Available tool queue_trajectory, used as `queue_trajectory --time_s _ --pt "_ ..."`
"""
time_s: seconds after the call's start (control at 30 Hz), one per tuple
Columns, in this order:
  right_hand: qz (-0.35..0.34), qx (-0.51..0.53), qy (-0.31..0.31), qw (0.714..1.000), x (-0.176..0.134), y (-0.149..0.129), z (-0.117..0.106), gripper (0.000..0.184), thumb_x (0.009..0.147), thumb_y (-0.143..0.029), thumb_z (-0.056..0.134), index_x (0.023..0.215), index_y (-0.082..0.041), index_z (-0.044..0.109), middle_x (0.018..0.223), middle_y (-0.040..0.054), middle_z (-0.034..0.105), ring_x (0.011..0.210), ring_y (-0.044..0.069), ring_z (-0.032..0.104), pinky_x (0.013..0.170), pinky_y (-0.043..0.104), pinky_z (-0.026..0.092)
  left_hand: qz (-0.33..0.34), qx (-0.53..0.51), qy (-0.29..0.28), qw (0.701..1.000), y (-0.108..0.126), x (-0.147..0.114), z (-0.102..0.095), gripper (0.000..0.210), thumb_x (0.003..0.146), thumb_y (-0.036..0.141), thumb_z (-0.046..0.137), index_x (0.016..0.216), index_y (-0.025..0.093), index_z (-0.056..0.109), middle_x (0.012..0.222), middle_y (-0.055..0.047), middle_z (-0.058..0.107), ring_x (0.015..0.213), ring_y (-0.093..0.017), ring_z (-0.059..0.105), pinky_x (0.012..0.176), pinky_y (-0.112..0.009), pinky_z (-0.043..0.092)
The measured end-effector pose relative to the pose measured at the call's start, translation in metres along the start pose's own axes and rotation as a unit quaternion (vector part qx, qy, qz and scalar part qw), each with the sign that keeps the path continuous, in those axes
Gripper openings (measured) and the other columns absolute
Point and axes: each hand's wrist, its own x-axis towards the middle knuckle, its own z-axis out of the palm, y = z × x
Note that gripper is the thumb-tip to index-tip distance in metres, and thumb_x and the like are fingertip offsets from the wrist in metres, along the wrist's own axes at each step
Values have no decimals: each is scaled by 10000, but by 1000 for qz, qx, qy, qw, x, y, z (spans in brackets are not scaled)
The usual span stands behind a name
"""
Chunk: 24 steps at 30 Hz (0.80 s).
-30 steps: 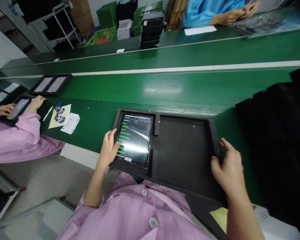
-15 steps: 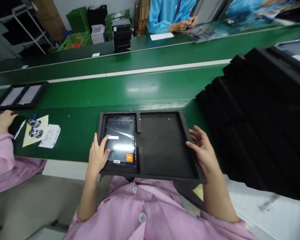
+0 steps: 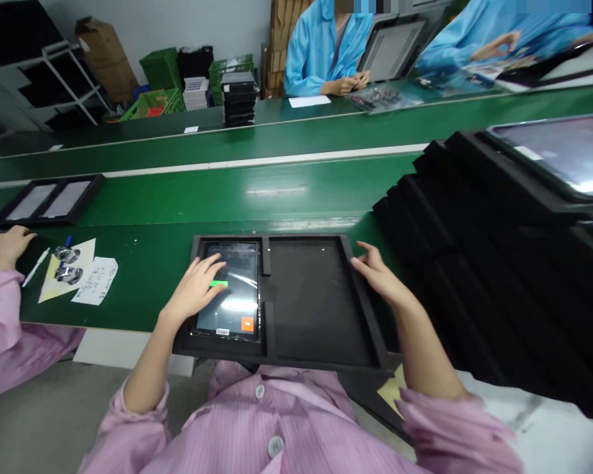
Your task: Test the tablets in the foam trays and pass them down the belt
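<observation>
A tablet [image 3: 233, 299] lies in the left compartment of a black foam tray [image 3: 316, 361]; its lit screen shows a green bar and an orange square. Over the tablet's left half spreads my left hand [image 3: 194, 288], fingers apart, the fingertips at the screen; whether they press it I cannot tell. The tray's right compartment holds no tablet. At the tray's right edge is my right hand [image 3: 381, 273], loosely opened, thumb and forefinger close to the rim and nothing in its grasp.
Stacked black foam trays [image 3: 464, 276] rise on the right, a tablet [image 3: 563, 155] on top. To the left lie a handwritten note [image 3: 96, 280], a white pen [image 3: 36, 266] and another tray [image 3: 49, 201]. A co-worker's hand [image 3: 10, 247] is at far left; people in blue sit across.
My left hand has moved further up and over the tablet screen. A white bar on the screen has turned green. My right hand has shifted slightly up along the tray's edge.
</observation>
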Motion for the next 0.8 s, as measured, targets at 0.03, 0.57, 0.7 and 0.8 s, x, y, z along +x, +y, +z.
queue_trajectory --time_s 0.03,0.57,0.7,0.8 --pt "-15 -11 3 1000 19 -3 4 603 823 -484 587 1354 -224 464 960 49 570 963 275 593 966 476 508 47 -8 -33 998 2 21 -3 434 1018 478 455 1367 230 526 1551 -148 431 1419 -304 440 1185 -548 337" --pt "-115 -18 50 992 73 -11 33 655 811 -288 500 1425 -192 296 1112 115 564 1147 320 532 1107 572 351 189 -16 -4 982 0 79 23 480 990 632 350 831 224 548 1189 -155 671 1208 -313 597 1088 -515 443" --pt "-120 -28 49 991 71 -14 33 646 820 -290 495 1427 -183 301 1116 126 572 1164 328 528 1115 576 341 201 -16 -13 979 0 76 20 545 1000 634 279 783 236 582 755 -70 640 754 -244 639 809 -401 527" --pt "-116 -29 45 992 70 -16 33 648 815 -277 497 1429 -202 303 1122 124 574 1165 328 526 1112 578 339 144 10 52 988 -4 73 17 586 1012 602 243 831 231 659 783 -77 658 767 -241 623 839 -420 477"
